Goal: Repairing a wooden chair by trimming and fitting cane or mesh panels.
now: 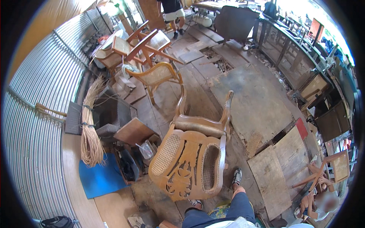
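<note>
A carved wooden chair with cane panels [180, 152] lies tipped on the floor just in front of my legs [240, 205], its curved legs pointing away from me. Neither of my hands shows in the head view. At the lower right, another person [323, 201] holds the wooden frame of a cane-panelled chair [338, 165].
Several wooden chairs [157, 72] stand beyond. At the left are a rattan bundle [91, 148], a blue mat [95, 182] and corrugated wall [36, 95]. Loose boards [266, 174] cover the floor. Another person [173, 15] stands at the back; dark panels [277, 45] line the right.
</note>
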Available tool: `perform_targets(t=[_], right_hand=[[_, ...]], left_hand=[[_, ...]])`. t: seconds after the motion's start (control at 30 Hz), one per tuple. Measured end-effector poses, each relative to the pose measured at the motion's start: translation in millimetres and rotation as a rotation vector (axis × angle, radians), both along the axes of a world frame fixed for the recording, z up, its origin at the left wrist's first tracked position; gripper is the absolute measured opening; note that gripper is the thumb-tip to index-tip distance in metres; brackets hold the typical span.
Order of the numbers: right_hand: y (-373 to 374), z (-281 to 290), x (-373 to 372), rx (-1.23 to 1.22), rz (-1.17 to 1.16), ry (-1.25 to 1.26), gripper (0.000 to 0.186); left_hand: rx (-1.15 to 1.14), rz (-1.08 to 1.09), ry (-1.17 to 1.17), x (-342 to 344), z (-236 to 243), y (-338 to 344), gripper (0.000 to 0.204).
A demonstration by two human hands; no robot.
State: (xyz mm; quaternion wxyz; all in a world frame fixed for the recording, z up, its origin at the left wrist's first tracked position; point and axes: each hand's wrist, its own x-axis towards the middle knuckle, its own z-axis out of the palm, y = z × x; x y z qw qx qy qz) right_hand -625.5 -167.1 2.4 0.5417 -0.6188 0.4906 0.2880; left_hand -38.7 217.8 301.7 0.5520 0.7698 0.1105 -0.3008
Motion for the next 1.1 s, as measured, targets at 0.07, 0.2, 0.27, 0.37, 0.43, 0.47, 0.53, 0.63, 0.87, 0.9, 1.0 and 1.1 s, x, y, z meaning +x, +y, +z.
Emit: perform_targets(t=[0.07, 0.2, 0.27, 0.37, 0.43, 0.47, 0.53, 0.63, 0.87, 0.9, 1.0, 1.1], right_hand=[[5, -9, 41, -0.03, -0.014, 0.031, 0.031], [25, -1, 136, -0.087, -0.08, 0.131, 0.033], [33, 9, 184, -0.117, -0.109, 0.193, 0.034], [46, 28, 258, -0.153, -0.129, 0.279, 0.036], [41, 37, 299, -0.182, -0.145, 0.336, 0.037], [42, 41, 316, -0.197, -0.159, 0.363, 0.038], [38, 54, 375, -0.224, -0.168, 0.406, 0.039], [25, 59, 405, -0.269, -0.219, 0.493, 0.041], [29, 153, 434, -0.053, -0.363, 0.407, 0.051], [26, 152, 431, -0.067, -0.352, 0.41, 0.051], [24, 142, 422, -0.101, -0.309, 0.417, 0.05], [23, 126, 414, -0.128, -0.253, 0.42, 0.049]], left_hand=[[-0.008, -0.015, -0.011, 2, 4, 1, 0.029], [-0.025, -0.08, 0.001, -2, 7, -11, 0.029], [-0.037, -0.109, 0.018, -9, 7, -17, 0.029], [-0.044, -0.128, 0.038, -19, 11, -19, 0.029], [-0.054, -0.143, 0.051, -23, 11, -24, 0.029], [-0.061, -0.156, 0.056, -22, 10, -26, 0.029], [-0.068, -0.162, 0.055, -23, 12, -22, 0.029], [-0.092, -0.207, 0.072, -20, 12, -33, 0.029], [-0.08, -0.225, 0.083, -23, 29, -24, 0.03], [-0.082, -0.232, 0.087, -24, 32, -25, 0.03], [-0.081, -0.245, 0.097, -29, 42, -21, 0.03], [-0.07, -0.245, 0.104, -37, 54, -14, 0.03]])
